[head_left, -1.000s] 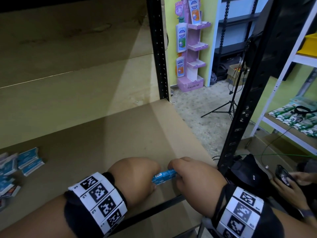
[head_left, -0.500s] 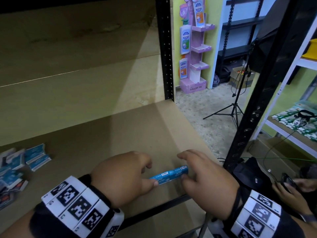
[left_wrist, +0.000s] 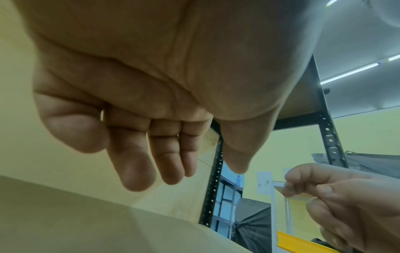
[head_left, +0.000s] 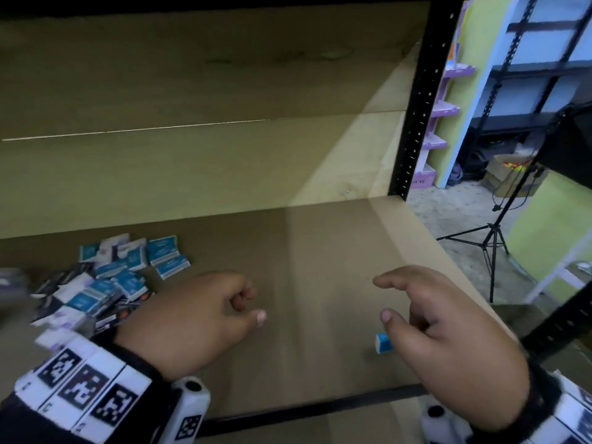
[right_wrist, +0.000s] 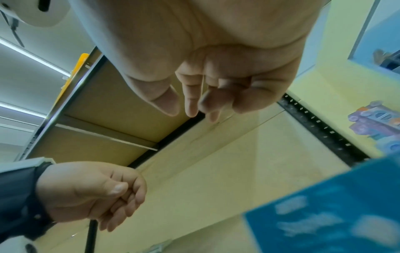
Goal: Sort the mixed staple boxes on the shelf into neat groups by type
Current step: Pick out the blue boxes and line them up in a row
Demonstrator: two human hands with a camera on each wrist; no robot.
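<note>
A small blue staple box (head_left: 383,342) lies alone on the brown shelf board (head_left: 320,245) near its front right, partly hidden under my right hand (head_left: 382,298). That hand hovers just above the box with relaxed, spread fingers and holds nothing. In the right wrist view the blue box (right_wrist: 335,214) fills the lower right, below the empty fingers (right_wrist: 192,102). My left hand (head_left: 251,307) hangs loosely curled and empty over mid-shelf, apart from the box. A mixed pile of blue, white and dark staple boxes (head_left: 105,283) lies at the left.
A black upright post (head_left: 416,107) marks the shelf's right end and a black rail (head_left: 320,408) its front edge. Beyond it stand a tripod (head_left: 490,238), a purple display rack (head_left: 445,107) and other shelving. Bare board lies between the pile and the single box.
Both hands have let go of the blue box, which now lies on the shelf. The hands have drawn apart and risen. The view has swung left, showing more of the pile.
</note>
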